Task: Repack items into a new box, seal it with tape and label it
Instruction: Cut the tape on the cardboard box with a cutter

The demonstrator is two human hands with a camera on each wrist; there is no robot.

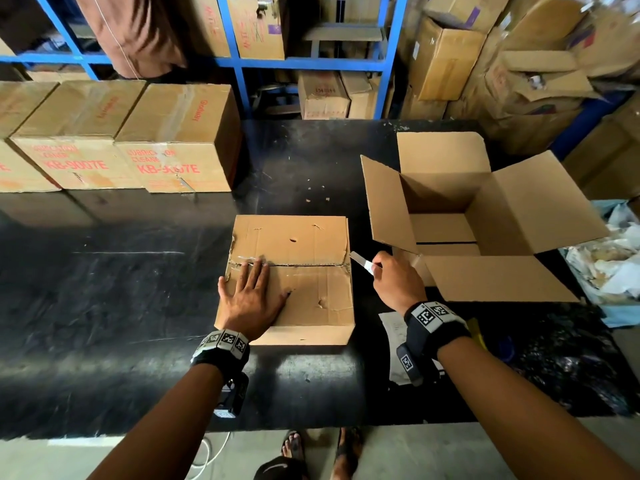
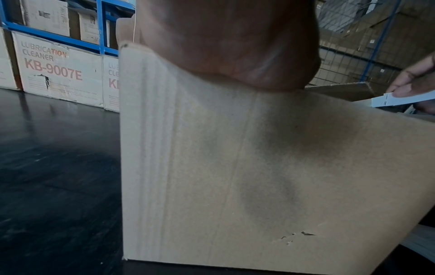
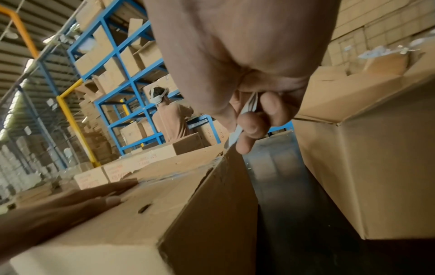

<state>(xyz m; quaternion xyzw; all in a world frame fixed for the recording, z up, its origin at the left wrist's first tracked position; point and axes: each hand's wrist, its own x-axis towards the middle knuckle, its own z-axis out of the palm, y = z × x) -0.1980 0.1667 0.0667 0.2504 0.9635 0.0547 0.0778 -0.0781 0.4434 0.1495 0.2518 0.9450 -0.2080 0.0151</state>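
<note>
A worn, closed cardboard box (image 1: 304,306) sits mid-table, its taped seam running left to right. My left hand (image 1: 251,292) lies flat on its top with straight fingers, fingertips at the seam's left end; the left wrist view shows the palm (image 2: 235,46) pressed on that box (image 2: 259,167). My right hand (image 1: 391,278) grips a thin white cutter (image 1: 362,264), its tip at the seam's right end. In the right wrist view the fingers (image 3: 249,128) curl round the cutter (image 3: 236,133) above the box corner (image 3: 226,158). A new box (image 1: 450,188) stands to the right, flaps spread.
Sealed KB-9007E boxes (image 1: 173,140) line the black table's (image 1: 121,306) back left. Blue shelving (image 1: 242,64) with cartons stands behind. A paper sheet (image 1: 394,334) lies under my right wrist. A bin of paper waste (image 1: 616,265) is at the right. Another person (image 3: 169,119) stands beyond.
</note>
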